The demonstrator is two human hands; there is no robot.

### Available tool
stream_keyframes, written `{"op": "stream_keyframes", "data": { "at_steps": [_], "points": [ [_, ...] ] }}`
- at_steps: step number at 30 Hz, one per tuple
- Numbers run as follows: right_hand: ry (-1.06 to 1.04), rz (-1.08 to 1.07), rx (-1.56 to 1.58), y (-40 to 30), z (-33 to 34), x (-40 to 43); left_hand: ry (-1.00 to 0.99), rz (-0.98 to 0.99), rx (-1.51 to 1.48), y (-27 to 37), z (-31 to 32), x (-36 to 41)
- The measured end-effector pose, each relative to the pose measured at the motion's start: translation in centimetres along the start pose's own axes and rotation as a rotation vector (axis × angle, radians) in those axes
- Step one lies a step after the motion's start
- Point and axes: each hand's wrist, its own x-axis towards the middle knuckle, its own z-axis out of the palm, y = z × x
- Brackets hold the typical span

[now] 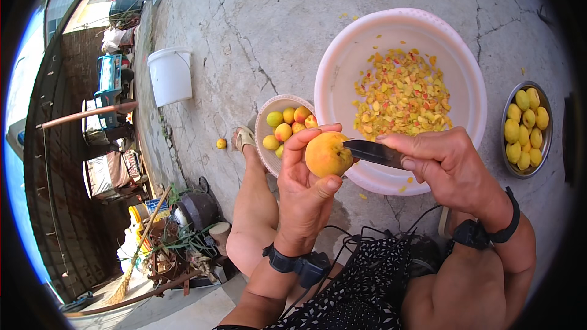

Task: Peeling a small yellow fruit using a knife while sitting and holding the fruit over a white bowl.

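A yellow-orange peach [324, 156] rests in the grip of my left hand [300, 183], its stem end turned to the right. My right hand [447, 160] grips a knife with a dark blade [373, 152]; the handle is hidden in the fingers. The blade's tip touches the peach near its stem hollow. Below and beyond the hands stands a large pinkish-white plastic basin [335, 68], with many small yellow and red peel pieces [403, 94] on its bottom. Left of it, partly behind my left hand, a pale woven-look basket [262, 123] holds several yellow and reddish peaches [283, 132].
At the right, a metal bowl [523, 173] holds several peeled yellow fruits [523, 135]. A white bucket [169, 77] and a single peach [221, 143] are on the cracked concrete ground [257, 18]. A straw broom [121, 289] leans among clutter at lower left. Dark cords [353, 238] hang near my lap.
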Motion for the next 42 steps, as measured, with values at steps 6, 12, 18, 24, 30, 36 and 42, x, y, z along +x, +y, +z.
{"op": "stream_keyframes", "data": {
  "at_steps": [6,12,18,24,30,36,42],
  "points": [
    [-0.026,0.066,0.100,-0.2,0.5,0.2,0.057,0.073,0.020,-0.6,0.7,-0.2],
    [-0.034,0.016,0.103,-0.1,0.8,0.6,0.013,0.245,0.154,-1.6,-0.2,0.0],
    [-0.145,0.369,0.278,0.0,0.8,0.8,-0.011,0.393,0.303,-1.6,-0.1,0.1],
    [-0.209,0.437,0.389,-0.1,0.7,1.0,-0.017,0.608,0.488,-1.7,-0.6,0.6],
    [0.088,0.110,0.192,0.5,1.0,0.6,0.026,0.183,0.092,-0.3,-0.1,0.6],
    [0.309,-0.372,-0.481,0.6,-0.1,0.8,-0.091,-0.157,-0.069,0.9,-1.2,0.4],
    [0.290,-0.556,-0.641,1.0,-0.7,0.4,-0.138,-0.278,-0.266,1.0,-0.7,0.3]
  ]
}}
